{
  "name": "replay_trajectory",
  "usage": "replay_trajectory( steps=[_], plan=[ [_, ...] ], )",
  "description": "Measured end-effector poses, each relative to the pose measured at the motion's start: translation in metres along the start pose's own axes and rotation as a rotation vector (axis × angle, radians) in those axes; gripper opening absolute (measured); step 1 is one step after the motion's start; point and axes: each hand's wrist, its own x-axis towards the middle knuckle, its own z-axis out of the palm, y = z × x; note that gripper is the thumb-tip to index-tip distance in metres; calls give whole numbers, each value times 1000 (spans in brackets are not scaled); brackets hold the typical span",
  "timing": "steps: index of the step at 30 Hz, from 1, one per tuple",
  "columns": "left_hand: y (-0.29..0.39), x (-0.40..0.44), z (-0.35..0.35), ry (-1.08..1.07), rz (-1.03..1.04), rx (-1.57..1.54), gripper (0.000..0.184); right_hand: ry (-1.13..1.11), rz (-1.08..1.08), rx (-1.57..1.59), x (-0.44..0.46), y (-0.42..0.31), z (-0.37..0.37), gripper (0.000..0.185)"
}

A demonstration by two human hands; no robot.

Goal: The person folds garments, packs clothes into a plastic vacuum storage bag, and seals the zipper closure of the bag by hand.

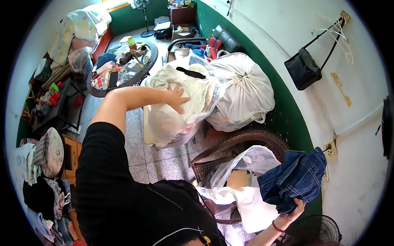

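Observation:
My left hand (177, 98) lies with fingers spread on a cream-white cloth (158, 80) that fills a clear plastic bag (164, 123). A small black piece of cloth (191, 73) rests on top of that pile. Off to the right, my right hand (292, 211) grips a bundled dark blue denim garment (293, 174) from below; its exact kind cannot be told. Beneath the denim, a wicker chair (250, 137) holds an open clear plastic bag (258, 158) and a white cloth (256, 209).
A big white drawstring sack (242, 88) stands against the wall. Behind are a cluttered oval table (150, 61) and a standing fan (141, 5). Clothes (41, 197) are heaped at left. Another fan (314, 229) sits bottom right. A black bag (303, 69) hangs on the wall.

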Motion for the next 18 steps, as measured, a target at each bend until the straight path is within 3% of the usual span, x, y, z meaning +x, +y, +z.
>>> replay_trajectory(
  steps=[4, 6, 8, 11, 13, 14, 16, 17, 18],
  plan=[
    [-21, 27, -38, 101, -89, -81, 57, 26, -15, 7, 0, 5, 7, 55],
    [-43, 27, -55, 453, -154, 145, 45, 41, 12, -8, -3, 2, 18, 56],
    [-56, -4, -83, 638, -377, 50, 42, -4, -4, -54, -5, -1, 28, 57],
    [-84, -31, -69, 547, -595, -228, 45, -36, -33, -133, 0, -8, 72, 58],
    [-107, -49, -52, 233, -628, -579, 49, -104, -63, -312, 8, -12, 111, 59],
    [-117, -56, -42, 200, -540, -589, 55, -110, -57, -360, 10, -10, 136, 58],
    [-128, -66, -21, 259, -463, -617, 56, -363, -127, -425, 15, 2, 187, 54],
    [-100, -91, -45, 228, -574, -811, 57, -482, -157, -458, 16, 12, 215, 53],
    [-112, -92, -29, 282, -493, -809, 55, -565, -250, -512, 13, 26, 245, 51]
  ],
)
